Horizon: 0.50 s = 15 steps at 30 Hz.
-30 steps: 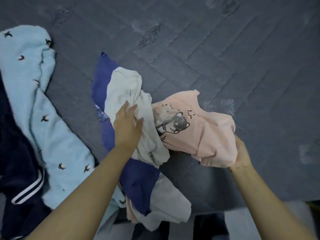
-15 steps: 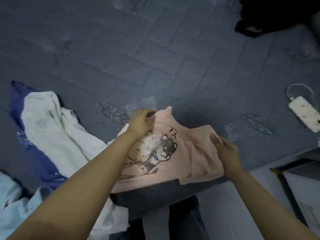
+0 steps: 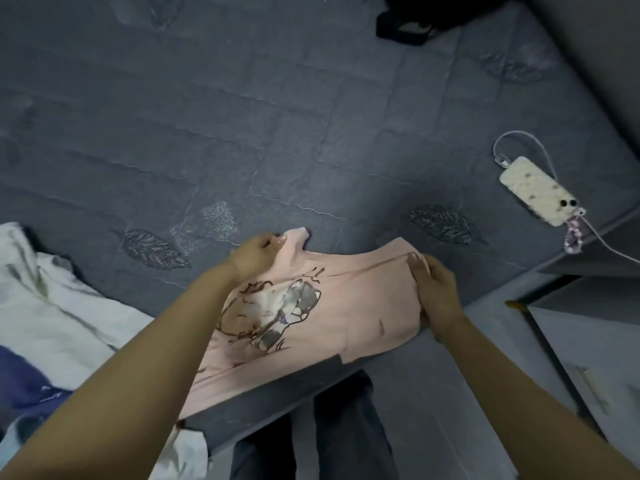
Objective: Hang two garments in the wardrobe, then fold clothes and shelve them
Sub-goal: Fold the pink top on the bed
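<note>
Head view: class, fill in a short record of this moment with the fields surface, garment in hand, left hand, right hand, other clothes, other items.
surface: dark grey quilted bed cover
garment in hand: pink T-shirt with an animal print, spread at the bed's near edge
left hand: left hand grips the shirt's upper left part
right hand: right hand holds the shirt's right edge
other clothes: white garment over a blue garment at left; black item at the top
other items: phone with cable and bead strap, at right
</note>
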Tool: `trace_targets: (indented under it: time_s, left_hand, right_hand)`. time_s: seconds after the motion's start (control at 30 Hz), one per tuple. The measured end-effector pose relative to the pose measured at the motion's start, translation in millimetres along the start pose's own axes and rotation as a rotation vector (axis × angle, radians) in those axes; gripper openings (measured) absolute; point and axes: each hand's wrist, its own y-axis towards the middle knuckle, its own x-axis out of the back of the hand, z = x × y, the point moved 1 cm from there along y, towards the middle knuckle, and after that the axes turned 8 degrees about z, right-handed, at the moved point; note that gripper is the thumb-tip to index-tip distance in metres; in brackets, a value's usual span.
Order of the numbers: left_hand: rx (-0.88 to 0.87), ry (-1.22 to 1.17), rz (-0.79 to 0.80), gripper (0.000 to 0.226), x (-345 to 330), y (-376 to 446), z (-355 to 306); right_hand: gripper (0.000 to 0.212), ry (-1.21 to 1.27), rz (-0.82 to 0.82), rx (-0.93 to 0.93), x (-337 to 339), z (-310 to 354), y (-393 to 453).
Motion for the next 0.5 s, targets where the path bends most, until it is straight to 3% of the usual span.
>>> trace_targets:
  time_s: [0.27, 0.5]
  left_hand:
    - [-0.400, -0.350, -0.202, 0.028, 50, -100, -73]
    - [-0.688, -0.206, -0.163, 0.014, 107, -212, -148]
  right_hand:
    - [0.032, -0.005, -0.116, 0.176, 36, 64, -79]
    - [0.019, -0.015, -0.211, 0.350, 64, 156, -196]
